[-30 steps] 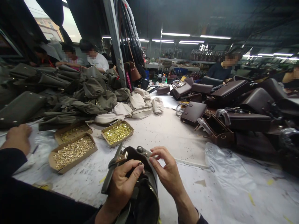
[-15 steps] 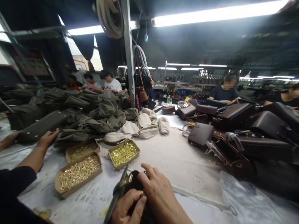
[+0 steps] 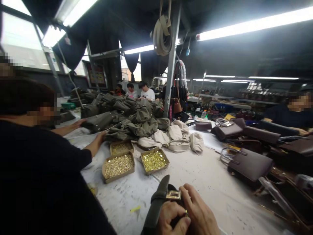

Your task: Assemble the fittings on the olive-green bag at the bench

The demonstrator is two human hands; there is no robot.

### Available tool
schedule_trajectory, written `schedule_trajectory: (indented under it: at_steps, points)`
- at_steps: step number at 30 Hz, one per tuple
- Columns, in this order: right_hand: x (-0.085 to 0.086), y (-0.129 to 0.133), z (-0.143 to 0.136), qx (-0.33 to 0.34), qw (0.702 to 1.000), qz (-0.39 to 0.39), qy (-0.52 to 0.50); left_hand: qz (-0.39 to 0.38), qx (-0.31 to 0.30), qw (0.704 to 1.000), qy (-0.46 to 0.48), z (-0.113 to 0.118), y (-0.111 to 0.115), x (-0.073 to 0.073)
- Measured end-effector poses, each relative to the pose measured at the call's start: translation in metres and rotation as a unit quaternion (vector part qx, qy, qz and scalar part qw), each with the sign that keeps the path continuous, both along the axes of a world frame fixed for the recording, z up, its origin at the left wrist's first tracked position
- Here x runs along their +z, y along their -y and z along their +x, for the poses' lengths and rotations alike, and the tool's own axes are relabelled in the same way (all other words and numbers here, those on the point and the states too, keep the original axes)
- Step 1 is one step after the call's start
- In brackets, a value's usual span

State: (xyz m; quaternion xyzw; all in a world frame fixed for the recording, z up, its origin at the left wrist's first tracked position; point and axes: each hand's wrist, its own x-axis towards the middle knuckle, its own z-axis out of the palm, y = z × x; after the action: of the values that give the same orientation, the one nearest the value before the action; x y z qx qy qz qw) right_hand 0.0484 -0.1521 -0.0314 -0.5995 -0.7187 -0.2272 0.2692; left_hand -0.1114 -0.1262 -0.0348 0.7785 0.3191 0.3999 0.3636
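Observation:
A dark olive strap (image 3: 154, 210) with a gold rectangular buckle (image 3: 173, 195) is held low in front of me, its pointed end upward. My left hand (image 3: 173, 217) is closed around the strap, thumb and forefinger pinched at a small gold metal piece (image 3: 186, 213). Against the other side lies my right hand (image 3: 199, 209), fingers bent over the strap beside the buckle; its fingertips are partly hidden. Beyond my hands stands a cardboard box of shiny yellow-gold metal pieces (image 3: 154, 160), near a box of paler gold pieces (image 3: 119, 165).
A third shallow box (image 3: 121, 147) sits behind. Olive bags (image 3: 127, 114) are heaped at the back, with cream pouches (image 3: 179, 145) in front. Brown handbags (image 3: 251, 163) lie at right. A co-worker in black (image 3: 44, 169) reaches across the table from the left.
My view has swung left, so the co-worker's head and back now show and things sit further right. The buckle is now more plainly visible; both hands keep hold of the strap.

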Motion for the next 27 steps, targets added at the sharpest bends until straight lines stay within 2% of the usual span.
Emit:
schedule_trajectory:
  at_steps: [4,8,11,14,19,23,27]
  points:
    - [-0.001,0.009,0.006,-0.001,1.000,-0.023,-0.003,-0.089,-0.034,0.995,0.010,-0.005,0.008,0.017]
    - [-0.011,0.014,0.013,0.016,0.999,-0.014,-0.031,-0.167,-0.050,0.984,0.038,-0.008,0.011,0.028]
    - [-0.017,0.017,0.018,0.035,0.998,0.003,-0.050,-0.210,-0.069,0.974,0.049,-0.008,0.011,0.036]
    - [-0.013,0.022,0.021,0.035,0.998,0.018,-0.043,-0.231,-0.090,0.966,0.078,-0.006,0.010,0.042]
    - [-0.001,0.027,0.019,0.028,0.999,0.014,-0.028,-0.287,-0.129,0.938,0.145,-0.003,0.009,0.047]
    - [-0.001,0.026,0.018,0.029,0.998,0.019,-0.044,-0.341,-0.147,0.906,0.203,-0.002,0.008,0.047]
    - [-0.005,0.025,0.018,0.032,0.996,0.033,-0.073,-0.341,-0.103,0.917,0.178,-0.002,0.007,0.047]
